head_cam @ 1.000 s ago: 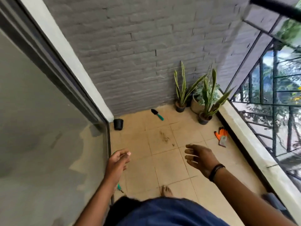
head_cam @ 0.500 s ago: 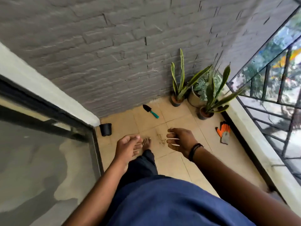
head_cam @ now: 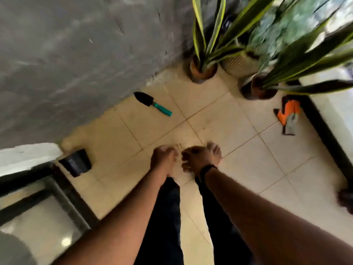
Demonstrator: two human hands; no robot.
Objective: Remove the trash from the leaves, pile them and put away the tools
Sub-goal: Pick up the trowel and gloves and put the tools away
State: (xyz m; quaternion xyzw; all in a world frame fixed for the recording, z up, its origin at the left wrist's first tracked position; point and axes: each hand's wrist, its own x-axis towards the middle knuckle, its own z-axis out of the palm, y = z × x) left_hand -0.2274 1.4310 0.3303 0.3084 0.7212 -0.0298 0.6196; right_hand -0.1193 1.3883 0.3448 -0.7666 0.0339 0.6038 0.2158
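A thin scatter of pale dry leaves (head_cam: 179, 145) lies on the beige tiled floor (head_cam: 238, 169) of a balcony, just ahead of a person's 2 bare feet and close to where 4 tiles meet; the patch is small and smeared by motion blur. Both arms reach down toward it. The left hand (head_cam: 163, 159) and the right hand (head_cam: 194, 157) hang side by side just short of the leaves, fingers curled loosely downward; the blur makes it impossible to tell whether either one is pinching anything or is simply relaxed. A dark band circles the right wrist.

Farther out, a hand trowel (head_cam: 152, 104) with a black blade and teal handle lies flat on the tiles near the grey wall (head_cam: 76, 54), well apart from the hands. An orange-and-grey glove (head_cam: 288, 117) lies on the floor at the right, beside the dark base of the white ledge (head_cam: 334, 111). A small black pot (head_cam: 76, 163) stands at the left by the frame of the glass door (head_cam: 38, 217). In the far corner, 3 potted plants cluster together: a snake plant (head_cam: 204, 35) in a brown pot, a leafy plant (head_cam: 277, 31) in a pale ribbed pot behind it, and a 2nd snake plant (head_cam: 305, 60) near the ledge.
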